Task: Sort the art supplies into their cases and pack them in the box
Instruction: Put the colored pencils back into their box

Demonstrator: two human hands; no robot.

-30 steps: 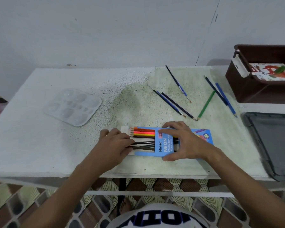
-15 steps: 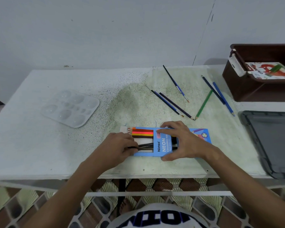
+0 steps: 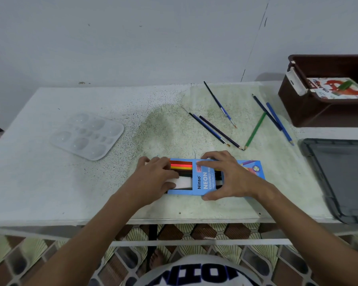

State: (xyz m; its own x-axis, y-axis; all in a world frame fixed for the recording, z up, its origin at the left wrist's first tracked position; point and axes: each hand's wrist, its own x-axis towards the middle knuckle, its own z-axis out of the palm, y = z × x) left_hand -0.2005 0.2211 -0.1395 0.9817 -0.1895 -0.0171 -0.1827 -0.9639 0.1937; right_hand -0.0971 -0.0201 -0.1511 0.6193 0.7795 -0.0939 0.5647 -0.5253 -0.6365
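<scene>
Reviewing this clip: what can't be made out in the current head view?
- Left ends of the pencils in the blue case: covered by the left hand.
- Middle of the case: under the right hand.
- Whether the left fingers pinch anything: hidden under the hand.
- Brown box and grey lid: cut off by the right edge.
- Booklet print: too small to read.

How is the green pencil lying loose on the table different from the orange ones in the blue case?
The green pencil lies alone on the bare table, slanted, its tip toward the person. The orange pencils lie side by side in the blue pencil case, level and partly covered by it. The left hand is at their ends; nothing touches the green one. Both are coloured pencils.
</scene>
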